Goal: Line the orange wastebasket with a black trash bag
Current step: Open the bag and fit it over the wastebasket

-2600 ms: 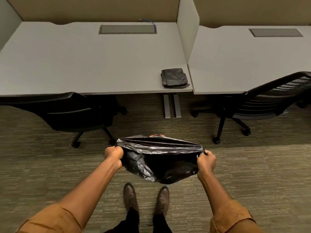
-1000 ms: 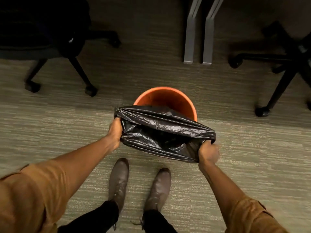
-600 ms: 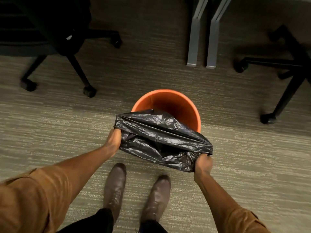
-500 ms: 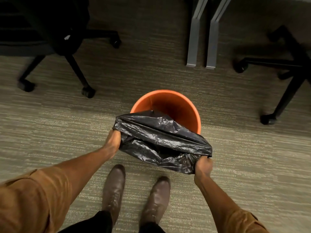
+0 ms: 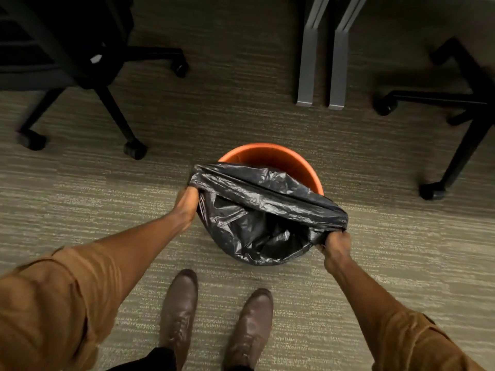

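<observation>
Black trash bag (image 5: 257, 210) is pinched by my left hand (image 5: 187, 200) and right hand (image 5: 334, 243), mouth stretched between them. Beyond my grip, the orange wastebasket (image 5: 294, 162) rim stays uncovered; I think thin film may slip off it or tear.

Both arms are reaching forward and down, sleeves pushed up past the forearms. The left hand (image 5: 188, 200) is curling closed around the left end of the black trash bag (image 5: 263, 214) mouth, knuckles turned outward. The right hand (image 5: 335, 244) is sitting lower and nearer the body, fist clenching the right end of the mouth. The two hands are staying well apart, pulling the opening taut between them.
</observation>
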